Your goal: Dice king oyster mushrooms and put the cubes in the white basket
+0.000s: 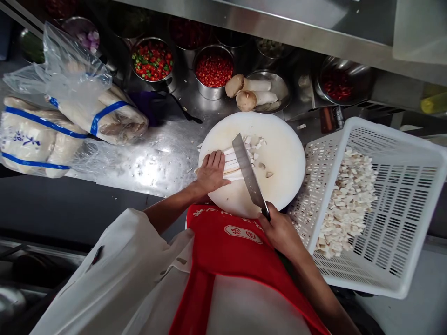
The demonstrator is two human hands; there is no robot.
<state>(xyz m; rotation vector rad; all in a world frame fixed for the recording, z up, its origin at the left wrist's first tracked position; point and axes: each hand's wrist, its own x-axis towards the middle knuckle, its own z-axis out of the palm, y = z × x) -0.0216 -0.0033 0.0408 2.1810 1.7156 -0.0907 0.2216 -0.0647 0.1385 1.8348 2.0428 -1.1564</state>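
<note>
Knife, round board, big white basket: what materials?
Knife: blade likely steel, judging by its grey, lightly reflective metallic face; dark handle mostly covered, material unclear.
Round board: probably plastic, matte off-white, with no wood grain visible.
Basket: looks like molded plastic, smooth white, with regular slots and a rounded rim.

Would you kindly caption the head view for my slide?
Left hand on mushroom strips, right hand holding a knife, over a round board.
</note>
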